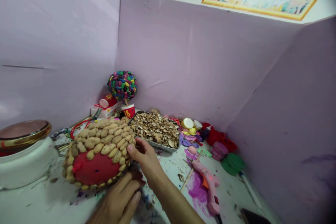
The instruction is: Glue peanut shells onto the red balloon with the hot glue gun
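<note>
A red balloon point(97, 169), largely covered with peanut shells point(105, 136), sits at the left front with a bare red patch facing me. My right hand point(147, 159) is closed at the ball's right edge, its thumb against the shells and its other fingers partly hidden behind. Below the ball's lower right, my left hand point(120, 196) has its fingers curled together. A small dark red thing shows by its fingertips, but I cannot make out what it is. To the right lies a pink glue gun point(210, 189) with a red light lit.
Behind the ball stands a metal tray point(168, 149) of peanut shell pieces. A multicoloured ball point(122, 84) rises from a red cup point(128, 111). Red-handled scissors point(78, 126) lie left, near a white pot point(26, 168). Loose balloons point(190, 138) and a green lid point(233, 163) are right.
</note>
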A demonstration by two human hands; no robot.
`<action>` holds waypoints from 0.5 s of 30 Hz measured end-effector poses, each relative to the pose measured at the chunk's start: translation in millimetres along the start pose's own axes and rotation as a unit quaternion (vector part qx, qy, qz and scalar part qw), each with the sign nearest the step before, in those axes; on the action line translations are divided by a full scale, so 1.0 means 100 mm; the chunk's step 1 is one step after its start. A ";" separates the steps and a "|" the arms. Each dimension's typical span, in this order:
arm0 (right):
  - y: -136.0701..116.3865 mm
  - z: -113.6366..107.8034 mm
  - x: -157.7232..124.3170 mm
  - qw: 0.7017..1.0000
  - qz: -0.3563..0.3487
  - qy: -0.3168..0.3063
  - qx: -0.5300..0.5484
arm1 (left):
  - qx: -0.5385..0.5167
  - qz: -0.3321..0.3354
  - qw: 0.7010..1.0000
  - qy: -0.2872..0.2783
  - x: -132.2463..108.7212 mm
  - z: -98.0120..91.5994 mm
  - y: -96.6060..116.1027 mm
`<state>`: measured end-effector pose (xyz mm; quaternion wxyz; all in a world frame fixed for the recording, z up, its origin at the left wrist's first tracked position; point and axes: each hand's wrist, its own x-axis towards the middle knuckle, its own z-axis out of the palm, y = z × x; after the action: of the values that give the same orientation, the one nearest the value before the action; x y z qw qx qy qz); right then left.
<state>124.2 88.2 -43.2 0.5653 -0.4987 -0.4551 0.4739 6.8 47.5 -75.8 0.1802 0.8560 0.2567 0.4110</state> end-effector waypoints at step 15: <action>-0.36 -1.17 0.42 0.962 -0.040 0.035 -0.266 | 0.133 0.036 0.990 0.039 -0.13 0.17 -0.33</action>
<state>248.7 112.0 -16.5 0.4462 -0.6289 -0.5643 0.2947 3.8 65.1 -111.0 0.0401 0.8644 0.2846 0.4124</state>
